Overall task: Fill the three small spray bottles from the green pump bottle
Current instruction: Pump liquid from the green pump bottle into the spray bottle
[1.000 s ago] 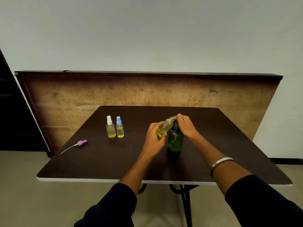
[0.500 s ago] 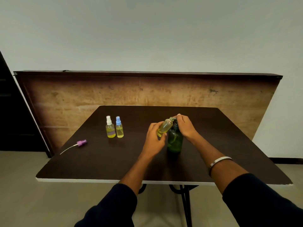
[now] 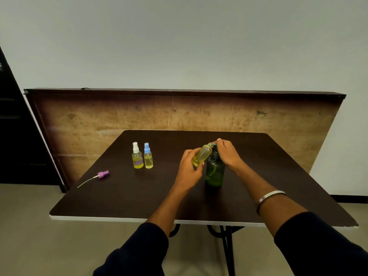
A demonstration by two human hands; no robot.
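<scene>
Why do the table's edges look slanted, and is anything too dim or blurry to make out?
Head view: the wide-angle lens splays the table edges outward; light is dim and even, with faint shadows under the capped spray bottles; the green pump bottle reads dark, its nozzle hidden under the right hand.

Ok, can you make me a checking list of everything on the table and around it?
Surface: dark brown table, pale front edge.
Job's things: green pump bottle upright on the table; open small bottle tilted with its mouth at the pump spout, yellow liquid inside; white-capped bottle and blue-capped bottle upright side by side, both holding yellow liquid.
Clutter: purple spray top lying alone near the left edge, tube attached.
Hands: left hand holds the open small bottle; right hand rests on the pump head.
Cables: nothing seen.
Surroundings: wooden board against a pale wall.
</scene>
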